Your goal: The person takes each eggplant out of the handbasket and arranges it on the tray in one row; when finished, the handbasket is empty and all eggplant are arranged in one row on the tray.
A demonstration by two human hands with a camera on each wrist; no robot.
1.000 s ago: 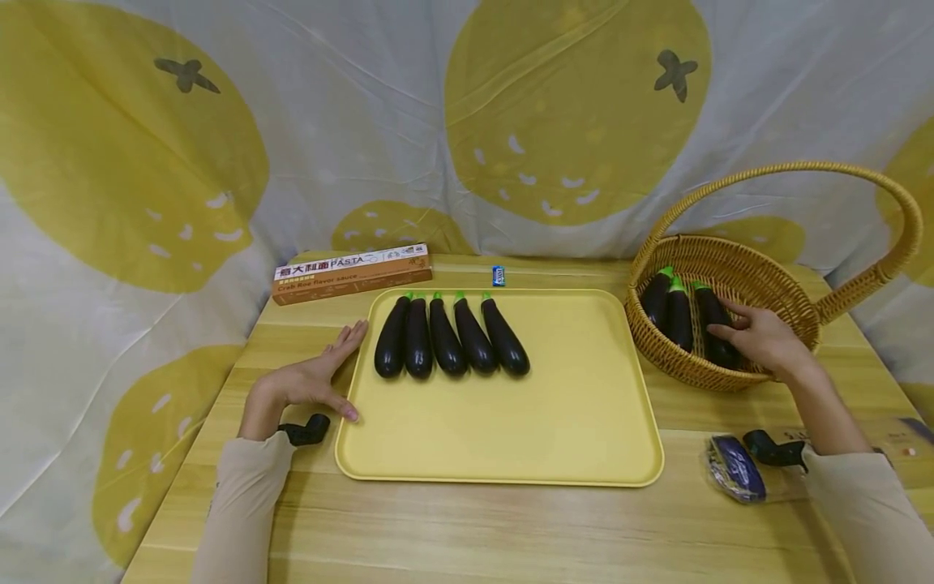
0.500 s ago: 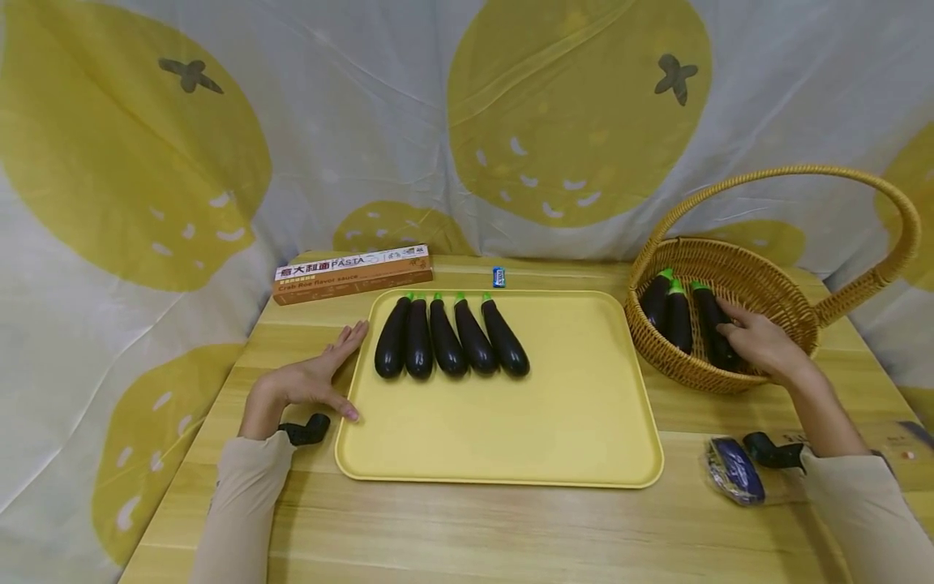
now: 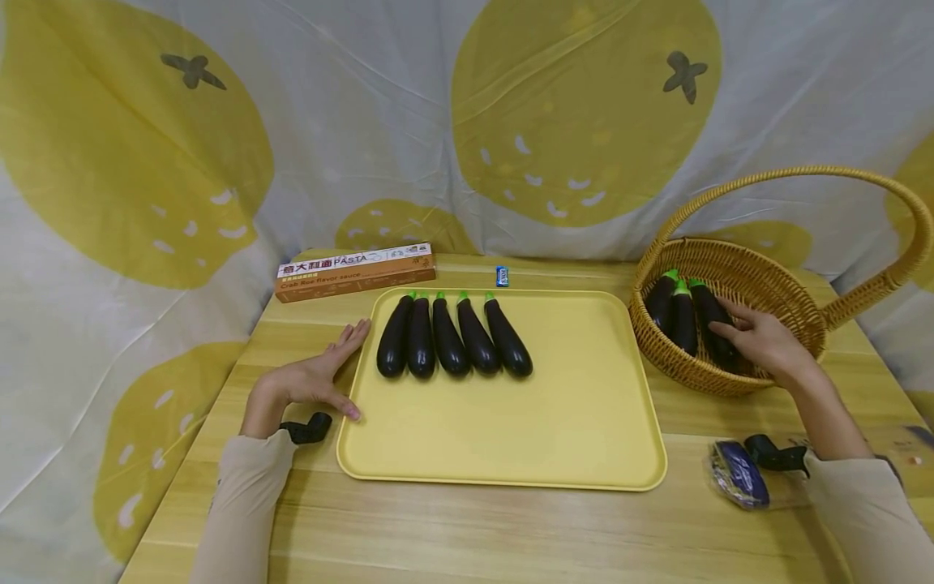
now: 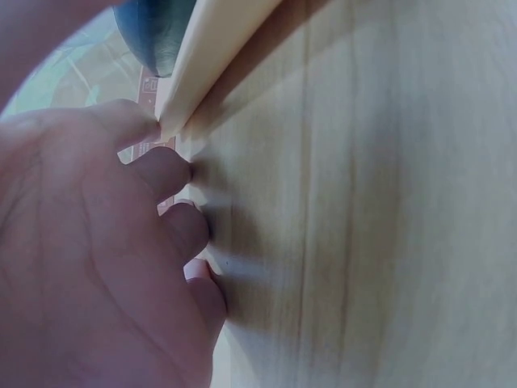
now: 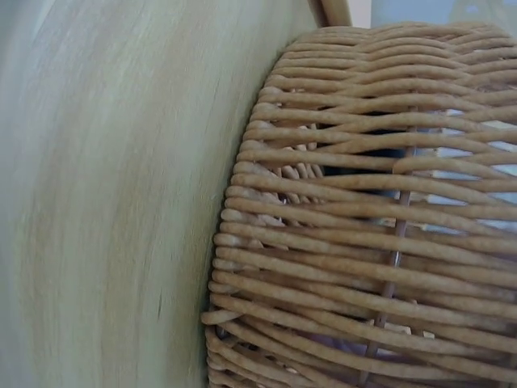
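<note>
Several dark purple eggplants (image 3: pixel 451 337) with green stems lie side by side on the upper left of a yellow tray (image 3: pixel 511 438). My left hand (image 3: pixel 310 380) rests at the tray's left edge with fingers spread, thumb against the rim; its fingertips touch the tabletop in the left wrist view. At the right stands a wicker basket (image 3: pixel 679 369) with three eggplants visible inside. My right hand (image 3: pixel 766 345) reaches into it and grips the rightmost eggplant (image 3: pixel 708 312) with thumb and fingers. The basket wall hides this hand in the right wrist view.
A pasta box (image 3: pixel 355 272) lies behind the tray's left corner. A small blue packet (image 3: pixel 502 276) is behind the tray. Near my right forearm lies a clear-wrapped package with a blue end (image 3: pixel 740 474). The basket's tall handle (image 3: pixel 795 171) arches above it.
The eggplant under my right hand has shifted slightly left, closer to the one beside it. My left hand stays at the tray's edge. The head view has shifted slightly.
</note>
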